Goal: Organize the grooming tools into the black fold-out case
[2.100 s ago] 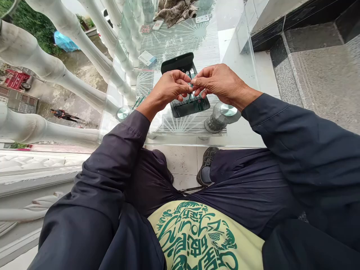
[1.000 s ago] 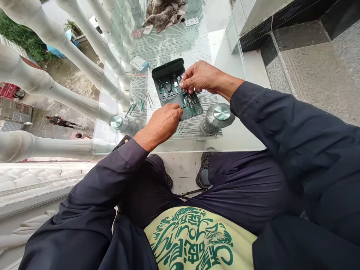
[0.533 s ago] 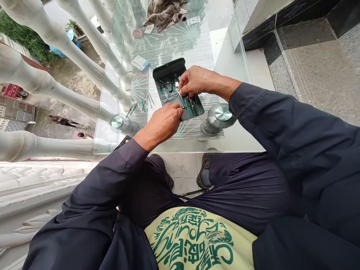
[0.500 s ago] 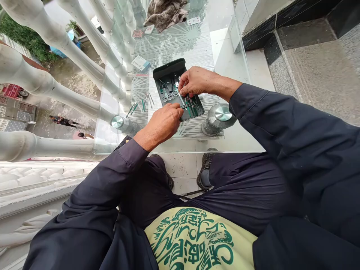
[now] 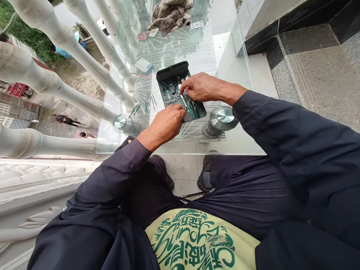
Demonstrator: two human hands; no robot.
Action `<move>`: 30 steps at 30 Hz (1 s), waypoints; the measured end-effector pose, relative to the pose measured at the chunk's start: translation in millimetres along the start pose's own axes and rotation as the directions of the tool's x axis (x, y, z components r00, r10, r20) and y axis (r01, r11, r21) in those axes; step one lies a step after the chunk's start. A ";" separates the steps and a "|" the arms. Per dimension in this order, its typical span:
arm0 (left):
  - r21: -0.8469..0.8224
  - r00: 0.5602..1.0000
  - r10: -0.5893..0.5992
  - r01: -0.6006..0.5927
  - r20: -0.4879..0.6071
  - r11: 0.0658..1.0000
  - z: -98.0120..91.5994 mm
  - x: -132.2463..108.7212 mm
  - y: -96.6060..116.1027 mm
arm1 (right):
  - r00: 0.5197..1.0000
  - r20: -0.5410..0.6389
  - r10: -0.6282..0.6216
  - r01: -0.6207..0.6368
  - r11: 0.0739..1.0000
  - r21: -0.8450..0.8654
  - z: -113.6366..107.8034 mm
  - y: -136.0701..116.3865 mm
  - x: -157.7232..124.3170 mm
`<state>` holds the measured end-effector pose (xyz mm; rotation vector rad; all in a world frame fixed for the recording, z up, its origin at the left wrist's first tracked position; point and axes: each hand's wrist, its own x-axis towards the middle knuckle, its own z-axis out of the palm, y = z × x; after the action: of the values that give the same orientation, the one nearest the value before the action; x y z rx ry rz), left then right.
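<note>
An open black manicure case (image 5: 173,72) with green and silver tools in its loops lies on the glass table (image 5: 194,48). My right hand (image 5: 203,88) is over the case's middle, its fingers pinched on a thin silver tool (image 5: 184,101) among the loops. My left hand (image 5: 165,125) rests at the case's near left corner, fingers curled and pressing its edge. Several loose green and silver tools (image 5: 144,105) lie on the glass left of the case.
Two round metal table fittings (image 5: 222,119) (image 5: 121,123) sit near the table's front edge. A small white box (image 5: 144,65) and a crumpled brown cloth (image 5: 170,14) lie farther back. White balusters (image 5: 56,88) run along the left, a stone step (image 5: 317,71) on the right.
Both hands came down from holding a tool together above the case. The left went to the case's near corner; the right now pinches a tool inside the case.
</note>
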<state>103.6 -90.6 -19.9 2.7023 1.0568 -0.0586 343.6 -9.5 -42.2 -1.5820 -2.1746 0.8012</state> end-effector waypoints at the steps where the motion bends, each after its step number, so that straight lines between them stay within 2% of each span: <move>1: 0.003 1.000 0.001 -0.001 0.001 1.000 -0.1 0.1 0.1 | 1.000 0.001 0.000 0.000 1.000 -0.016 0.3 -0.3 -0.5; 11: 0.001 0.999 0.020 -0.020 -0.033 1.000 2.0 -0.5 -2.5 | 0.998 0.023 -0.054 0.056 0.994 -0.089 -1.4 2.9 -13.4; 13: 0.001 1.000 0.015 -0.015 -0.025 1.000 1.6 -0.1 -1.9 | 0.996 0.039 -0.075 0.080 0.988 -0.132 -2.2 4.1 -16.6; 18: 0.031 0.999 -0.015 0.014 0.028 0.999 -2.5 -0.3 2.0 | 0.972 0.091 -0.215 0.231 0.945 -0.230 -2.7 12.3 -21.7; 25: 0.036 0.996 -0.048 0.046 0.069 0.998 -9.6 -1.0 8.6 | 0.968 0.091 -0.236 0.252 0.925 -0.284 4.4 20.8 -34.3; 30: 0.066 0.995 -0.062 0.056 0.085 0.996 -10.6 -1.0 11.0 | 0.941 0.127 -0.313 0.337 0.886 -0.319 7.6 23.1 -48.9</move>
<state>109.7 -96.6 -7.3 2.6969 1.1270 -0.2211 372.7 -52.3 -59.5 -1.2800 -2.6469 0.4022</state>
